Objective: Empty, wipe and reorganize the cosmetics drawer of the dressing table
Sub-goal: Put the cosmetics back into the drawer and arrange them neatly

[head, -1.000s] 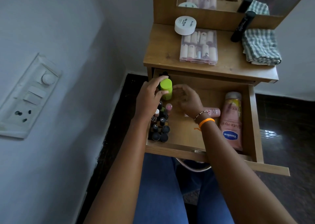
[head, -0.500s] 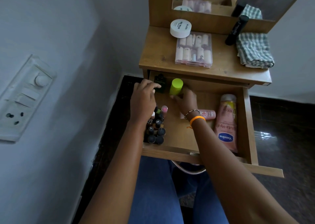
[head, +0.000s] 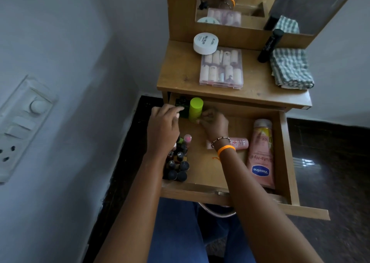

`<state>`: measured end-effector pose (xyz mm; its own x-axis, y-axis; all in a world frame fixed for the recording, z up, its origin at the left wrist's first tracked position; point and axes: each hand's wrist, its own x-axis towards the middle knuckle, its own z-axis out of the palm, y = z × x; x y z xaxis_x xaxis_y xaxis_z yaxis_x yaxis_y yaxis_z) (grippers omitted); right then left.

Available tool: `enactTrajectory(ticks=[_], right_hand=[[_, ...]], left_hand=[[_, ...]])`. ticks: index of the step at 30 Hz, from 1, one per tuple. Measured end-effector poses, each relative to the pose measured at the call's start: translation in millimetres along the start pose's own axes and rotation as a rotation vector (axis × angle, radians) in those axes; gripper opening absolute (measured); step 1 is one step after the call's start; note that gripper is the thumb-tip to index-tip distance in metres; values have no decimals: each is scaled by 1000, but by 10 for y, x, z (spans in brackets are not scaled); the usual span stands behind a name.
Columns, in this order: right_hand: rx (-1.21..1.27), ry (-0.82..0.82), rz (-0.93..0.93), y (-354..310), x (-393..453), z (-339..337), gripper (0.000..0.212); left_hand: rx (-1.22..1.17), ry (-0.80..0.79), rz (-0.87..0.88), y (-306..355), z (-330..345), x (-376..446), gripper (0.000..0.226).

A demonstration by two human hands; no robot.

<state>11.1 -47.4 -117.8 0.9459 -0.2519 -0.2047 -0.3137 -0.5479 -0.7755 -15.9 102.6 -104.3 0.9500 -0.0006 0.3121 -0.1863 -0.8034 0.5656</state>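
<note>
The wooden drawer [head: 284, 142] of the dressing table stands pulled open. A lime green bottle [head: 196, 107] stands upright at its back left, beside a dark green bottle [head: 183, 104] in the corner. My right hand [head: 215, 122] pinches the lime bottle near its base. My left hand [head: 163, 128] has thumb and forefinger on the dark bottle. A cluster of nail polish bottles [head: 178, 164] fills the front left, partly under my left wrist. A small pink tube [head: 239, 142] and a large pink Vaseline tube [head: 261, 154] lie on the right.
On the table top [head: 180, 72] sit a white round jar [head: 205, 43], a clear box of rolls [head: 221, 68], a black tube [head: 270, 45] and a folded checked cloth [head: 291, 68]. A mirror [head: 250, 4] stands behind. A wall with a switch panel [head: 22, 126] is close on the left.
The lime bottle went from my left hand to my right and moved back beside the dark bottle. My left hand shifted onto the dark bottle in the corner.
</note>
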Motion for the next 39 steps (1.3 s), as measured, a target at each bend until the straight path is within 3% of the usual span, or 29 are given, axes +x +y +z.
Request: enactTrajectory(ticks=[4,8,12,15,19,24,30,33,39], right_hand=[[-138,-103,-76,-77,-140,-359,7],[43,-120,-147,-315,-227,-865,17],[42,174,-282,-538,67,-1284,7],[-3,418,-353,-654,357,-1474,19],[-116,486,-304,-710,669,-1564,43],[-156,299,-215,-669,945,-1571,56],[-17,254,-355,-511,901,-1347,27],[36,352,-441,-385,843,-1168,27],[132,397,-399,-344,843,-1102,35]], left_hand=[[-80,43,4,47,-30,14,25],[-121,67,34,161,-35,72,25],[-174,68,84,413,-28,208,26],[-199,52,127,645,-25,360,26],[-236,13,125,870,6,576,27],[-378,61,-220,1041,18,879,37],[-798,-41,-761,983,8,1408,38],[-877,-122,-847,943,27,1601,37],[-904,-63,-942,994,120,1808,40]])
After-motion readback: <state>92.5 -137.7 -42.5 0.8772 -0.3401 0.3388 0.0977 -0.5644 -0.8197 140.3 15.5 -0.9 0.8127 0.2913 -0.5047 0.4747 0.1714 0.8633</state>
